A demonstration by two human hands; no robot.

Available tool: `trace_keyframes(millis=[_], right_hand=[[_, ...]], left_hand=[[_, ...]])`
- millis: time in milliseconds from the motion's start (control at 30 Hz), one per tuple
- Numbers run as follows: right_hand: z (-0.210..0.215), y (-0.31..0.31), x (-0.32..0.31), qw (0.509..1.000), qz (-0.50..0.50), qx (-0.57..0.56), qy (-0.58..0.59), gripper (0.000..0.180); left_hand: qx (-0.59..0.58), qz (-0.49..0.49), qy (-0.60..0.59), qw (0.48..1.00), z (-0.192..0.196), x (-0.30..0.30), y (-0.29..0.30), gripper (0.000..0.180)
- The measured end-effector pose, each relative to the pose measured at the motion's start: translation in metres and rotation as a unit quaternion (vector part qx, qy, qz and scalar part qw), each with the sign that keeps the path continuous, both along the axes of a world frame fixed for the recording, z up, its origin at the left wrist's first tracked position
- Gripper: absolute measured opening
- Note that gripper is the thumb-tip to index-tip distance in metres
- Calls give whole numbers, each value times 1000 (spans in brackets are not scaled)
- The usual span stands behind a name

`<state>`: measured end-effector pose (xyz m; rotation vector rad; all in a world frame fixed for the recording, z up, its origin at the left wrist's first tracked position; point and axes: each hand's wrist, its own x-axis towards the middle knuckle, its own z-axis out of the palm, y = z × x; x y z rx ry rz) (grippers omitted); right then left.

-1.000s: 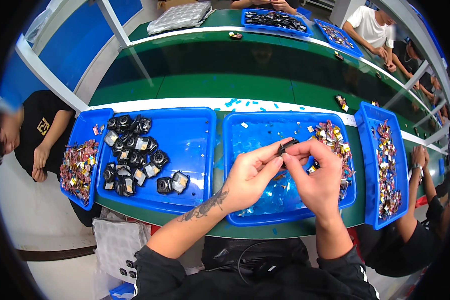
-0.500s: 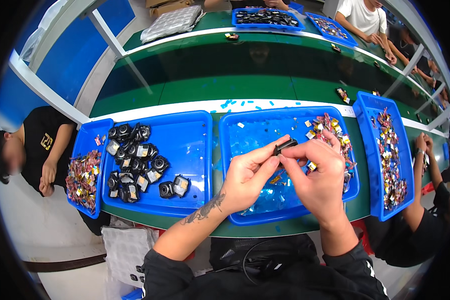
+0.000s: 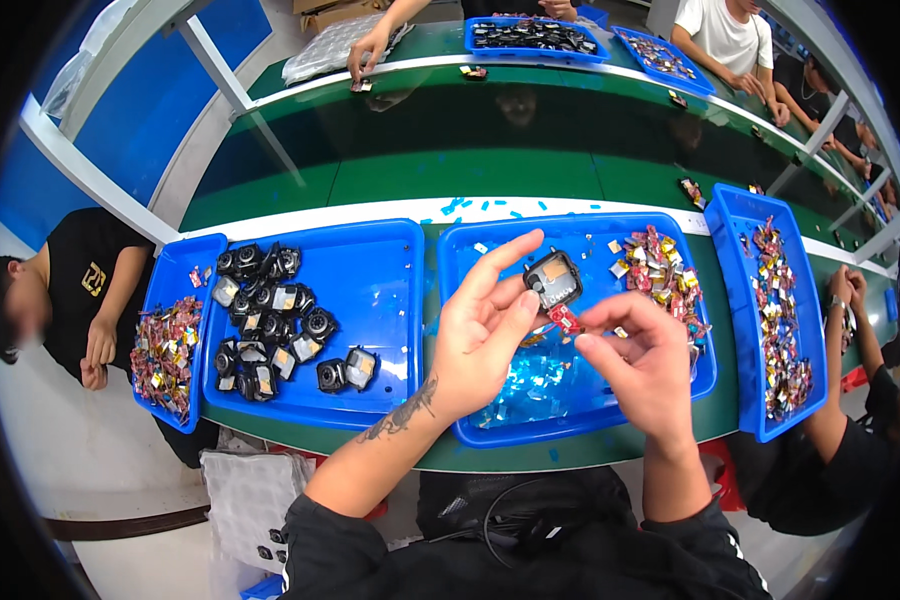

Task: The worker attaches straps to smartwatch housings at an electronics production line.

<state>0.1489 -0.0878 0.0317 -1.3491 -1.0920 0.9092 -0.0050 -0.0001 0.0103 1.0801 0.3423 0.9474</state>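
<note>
Black cloth covers the person: a loose black shirt (image 3: 530, 575) with wide sleeves. The left sleeve (image 3: 335, 540) and the right sleeve (image 3: 705, 550) both end below the near edge of the worktop (image 3: 570, 452), leaving the forearms bare. White stripes (image 3: 736, 546) run down the outer side of the right sleeve, and a little white trim shows at the left one's outer side too. Dark ink marks the left forearm: a tattoo (image 3: 400, 415) stretching lengthwise toward the wrist (its motif is too small to make out). The left hand (image 3: 480, 345) and right hand (image 3: 645, 375) are bare.
</note>
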Motion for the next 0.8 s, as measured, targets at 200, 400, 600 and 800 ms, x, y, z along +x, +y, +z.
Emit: trace_keyframes(millis=[200,400,600,800], right_hand=[[6,-1,3,995,-9,22,92,11],[5,-3,11,1000,17,13,23,11],[15,0,19,926,43,112,-357,10],[6,0,2,996,-27,8,-89,20]], left_hand=[[345,66,207,913,9,-12,2,35],[413,125,206,878,3,-6,1,29],[123,-19,228,966,-3,-8,1,18],[-50,-83,170,981,-6,-5,-1,23]])
